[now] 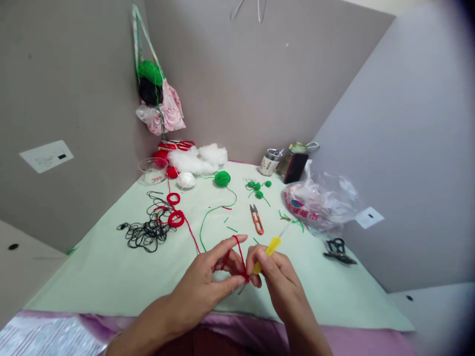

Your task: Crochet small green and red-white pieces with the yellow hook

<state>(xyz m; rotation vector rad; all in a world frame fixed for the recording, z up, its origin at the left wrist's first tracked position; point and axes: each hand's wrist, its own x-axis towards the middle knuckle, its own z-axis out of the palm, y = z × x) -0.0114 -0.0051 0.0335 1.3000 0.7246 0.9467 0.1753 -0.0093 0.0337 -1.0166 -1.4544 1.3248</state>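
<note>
Red yarn (pixel 240 253) loops over the raised index finger of my left hand (pixel 211 277). Thumb and finger of that hand pinch a small red piece of crochet (pixel 246 278). My right hand (pixel 276 274) is closed around the yellow handle of a crochet hook (pixel 273 246); its thin metal end pokes out by the red piece, partly hidden by fingers. From my left hand the red strand runs back to two red crocheted rings (pixel 175 218). Orange thread snips (pixel 257 220) lie just beyond the hands.
A tangle of black yarn (pixel 148 232) spreads at left. Farther back are a green yarn ball (pixel 222 178), a white ball (pixel 186 180), white stuffing (pixel 196 160) and small green pieces (pixel 259 188). At right sit a plastic bag (pixel 319 198), a phone (pixel 296 168) and a black clip (pixel 338 251).
</note>
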